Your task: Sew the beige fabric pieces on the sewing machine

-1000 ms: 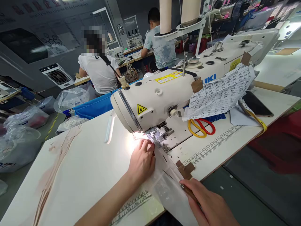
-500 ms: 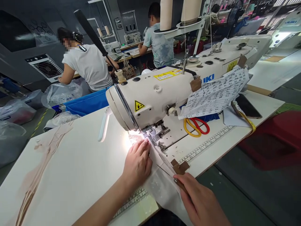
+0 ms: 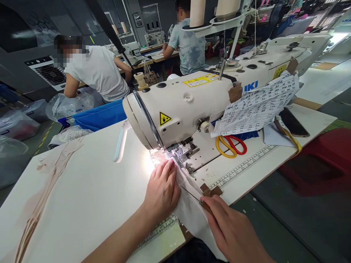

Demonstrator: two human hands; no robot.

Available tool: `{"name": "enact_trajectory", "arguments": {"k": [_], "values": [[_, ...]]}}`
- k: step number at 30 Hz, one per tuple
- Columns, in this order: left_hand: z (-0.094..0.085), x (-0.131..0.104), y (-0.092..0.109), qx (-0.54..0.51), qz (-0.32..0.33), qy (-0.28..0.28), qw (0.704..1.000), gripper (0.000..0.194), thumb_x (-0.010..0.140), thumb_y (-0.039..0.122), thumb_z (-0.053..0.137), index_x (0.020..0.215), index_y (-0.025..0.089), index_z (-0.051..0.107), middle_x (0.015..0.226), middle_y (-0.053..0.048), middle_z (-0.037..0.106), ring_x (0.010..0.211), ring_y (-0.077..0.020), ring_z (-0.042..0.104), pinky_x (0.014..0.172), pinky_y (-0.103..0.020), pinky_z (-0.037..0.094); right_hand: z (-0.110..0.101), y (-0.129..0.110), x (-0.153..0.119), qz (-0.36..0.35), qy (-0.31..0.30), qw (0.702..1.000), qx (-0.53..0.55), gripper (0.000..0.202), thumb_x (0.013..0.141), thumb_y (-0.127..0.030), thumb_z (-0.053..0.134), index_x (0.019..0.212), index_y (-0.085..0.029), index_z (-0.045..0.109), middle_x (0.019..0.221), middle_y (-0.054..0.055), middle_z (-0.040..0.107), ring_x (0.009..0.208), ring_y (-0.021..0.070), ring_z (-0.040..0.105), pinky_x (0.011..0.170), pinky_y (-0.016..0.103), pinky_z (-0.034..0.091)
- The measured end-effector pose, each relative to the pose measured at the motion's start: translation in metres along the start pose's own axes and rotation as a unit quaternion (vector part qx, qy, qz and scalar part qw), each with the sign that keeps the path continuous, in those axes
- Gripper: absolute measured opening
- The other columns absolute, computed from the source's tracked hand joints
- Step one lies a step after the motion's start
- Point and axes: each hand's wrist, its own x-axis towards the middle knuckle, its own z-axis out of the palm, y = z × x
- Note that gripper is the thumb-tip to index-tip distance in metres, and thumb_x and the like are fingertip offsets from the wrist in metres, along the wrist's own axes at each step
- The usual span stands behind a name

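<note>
The left hand's [image 3: 161,187] fingers are pressing together on the sheer white cloth [image 3: 189,210], though I can't tell if they're pinching; the right hand's [image 3: 231,224] are gripping a pointed tool [image 3: 190,193]. Between them, the cloth is hanging past the bench [image 3: 90,186] edge. Beyond, the sewing machine [image 3: 178,109] is standing lit, people [image 3: 94,73] sitting farther off.

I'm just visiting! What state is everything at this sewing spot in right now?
Sewing machine: lit around the needle; running or stopped, cannot tell
White fabric: partly under the left hand
Left hand: resting on the fabric
Right hand: closed around the pointed tool
Pointed tool: held, tip bare
Scissors: lying down, blades hidden
Phone: screen dark
Thread cones: upright
</note>
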Motion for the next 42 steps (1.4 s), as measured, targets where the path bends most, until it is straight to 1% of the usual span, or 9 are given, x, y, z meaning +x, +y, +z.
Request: {"name": "enact_trajectory", "arguments": {"k": [5,12,19,23,28,31,33,37,42], "values": [[-0.005,-0.001,0.008,-0.011,-0.008,-0.013,1.0,0.042,0.089,0.016,0.034,0.123,0.003,0.055,0.128,-0.021,0.055,0.122,-0.0348,0.045,0.095,-0.053,0.048,0.0,0.0,0.002,-0.004,-0.008,1.0,0.001,0.032,0.102,-0.021,0.023,0.105,-0.018,0.054,0.081,0.005,0.072,0.056,0.0132,0.07,0.039,0.021,0.046],[-0.009,-0.004,0.015,-0.006,0.014,-0.016,1.0,0.042,0.089,0.019,0.037,0.12,-0.003,0.058,0.126,-0.023,0.057,0.122,-0.0354,0.047,0.097,-0.051,0.047,0.002,0.0,0.005,-0.025,-0.004,0.999,-0.031,0.032,0.099,-0.017,0.023,0.107,-0.017,0.054,0.086,0.007,0.075,0.064,0.016,0.073,0.043,0.022,0.052],[-0.009,-0.006,0.018,-0.026,0.0,-0.025,0.999,0.046,0.087,0.019,0.042,0.125,-0.002,0.054,0.128,-0.023,0.056,0.12,-0.0354,0.049,0.096,-0.051,0.045,0.006,0.003,0.005,-0.034,-0.043,0.998,-0.016,0.031,0.093,-0.011,0.03,0.114,-0.018,0.052,0.092,0.007,0.074,0.072,0.0173,0.074,0.045,0.022,0.054],[-0.008,-0.007,0.016,-0.022,-0.007,-0.028,0.999,0.045,0.085,0.019,0.042,0.125,0.001,0.055,0.128,-0.022,0.057,0.119,-0.0346,0.05,0.096,-0.051,0.043,0.011,0.005,0.004,-0.041,-0.053,0.998,-0.012,0.03,0.093,-0.012,0.034,0.118,-0.018,0.05,0.095,0.008,0.073,0.072,0.017,0.073,0.048,0.022,0.055],[-0.004,-0.007,0.011,-0.007,-0.009,-0.014,1.0,0.044,0.086,0.02,0.041,0.123,0.001,0.056,0.129,-0.023,0.056,0.12,-0.0343,0.048,0.098,-0.051,0.04,0.014,0.004,0.009,-0.051,-0.035,0.998,-0.011,0.029,0.093,-0.012,0.033,0.115,-0.018,0.051,0.092,0.008,0.073,0.072,0.0175,0.073,0.047,0.022,0.054],[-0.006,-0.004,0.009,-0.014,-0.02,-0.012,1.0,0.035,0.085,0.018,0.043,0.111,0.005,0.063,0.126,-0.021,0.056,0.118,-0.034,0.048,0.096,-0.051,0.041,0.015,0.003,0.015,-0.046,-0.042,0.998,-0.009,0.027,0.094,-0.013,0.035,0.115,-0.019,0.05,0.093,0.008,0.072,0.072,0.017,0.073,0.047,0.021,0.053],[-0.009,-0.001,0.008,-0.025,-0.037,-0.022,0.999,0.032,0.084,0.017,0.043,0.104,0.006,0.065,0.118,-0.021,0.058,0.112,-0.0337,0.05,0.09,-0.05,0.044,0.016,0.003,0.018,-0.044,-0.046,0.998,-0.005,0.025,0.094,-0.014,0.035,0.114,-0.019,0.05,0.091,0.007,0.072,0.069,0.0159,0.072,0.046,0.02,0.053],[-0.012,0.004,0.005,-0.026,-0.071,-0.031,0.997,0.034,0.084,0.017,0.042,0.11,0.007,0.061,0.106,-0.019,0.058,0.101,-0.0318,0.052,0.08,-0.05,0.049,0.018,0.002,0.025,-0.055,-0.031,0.998,-0.022,0.026,0.093,-0.013,0.033,0.112,-0.019,0.051,0.089,0.007,0.072,0.069,0.0158,0.072,0.049,0.02,0.053],[-0.007,0.003,-0.006,-0.01,-0.063,-0.02,0.998,0.038,0.085,0.017,0.042,0.118,0.008,0.057,0.114,-0.018,0.058,0.107,-0.0317,0.052,0.088,-0.05,0.047,0.018,-0.004,0.033,-0.049,0.003,0.999,-0.019,0.028,0.094,-0.013,0.027,0.104,-0.019,0.053,0.082,0.006,0.072,0.061,0.0143,0.07,0.045,0.02,0.05]]}}
